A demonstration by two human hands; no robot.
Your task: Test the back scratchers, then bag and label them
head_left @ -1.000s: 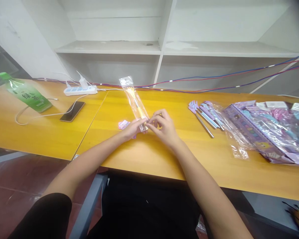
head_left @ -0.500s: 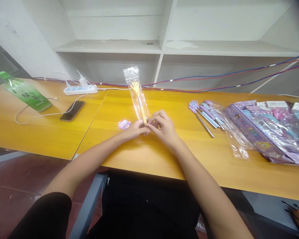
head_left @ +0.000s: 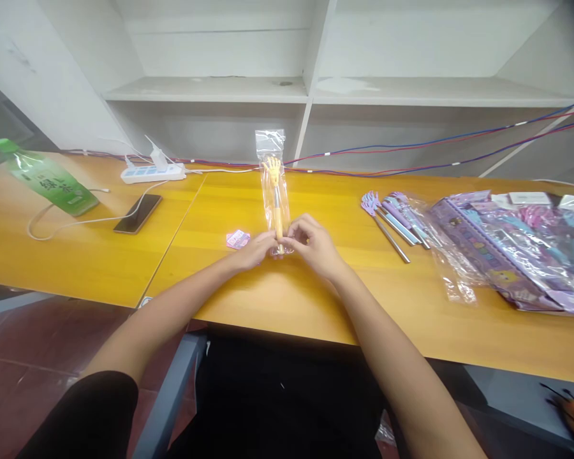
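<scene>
A yellow back scratcher point(head_left: 278, 217) with a hand-shaped head lies inside a clear plastic bag point(head_left: 270, 141), its head pointing away from me. My left hand point(head_left: 258, 249) pinches the near end of the bagged back scratcher from the left. From the right, the thumb and fingers of my right hand point(head_left: 314, 243) close on the same end. A small pink and purple card point(head_left: 238, 239) lies on the table just left of the bag. Several purple and blue back scratchers point(head_left: 396, 220) without bags lie to the right of my right hand.
On the right, a purple display box point(head_left: 495, 255) holds bagged back scratchers, with loose clear bags point(head_left: 452, 268) beside it. To the left are a phone point(head_left: 138, 213), a green bottle point(head_left: 52, 182) and a power strip point(head_left: 153, 173). White shelving point(head_left: 210, 89) and cables point(head_left: 387, 147) run behind the table point(head_left: 287, 299).
The bagged back scratcher has swung from a leftward lean to nearly straight, its far end moving right. Both hands stay at its near end.
</scene>
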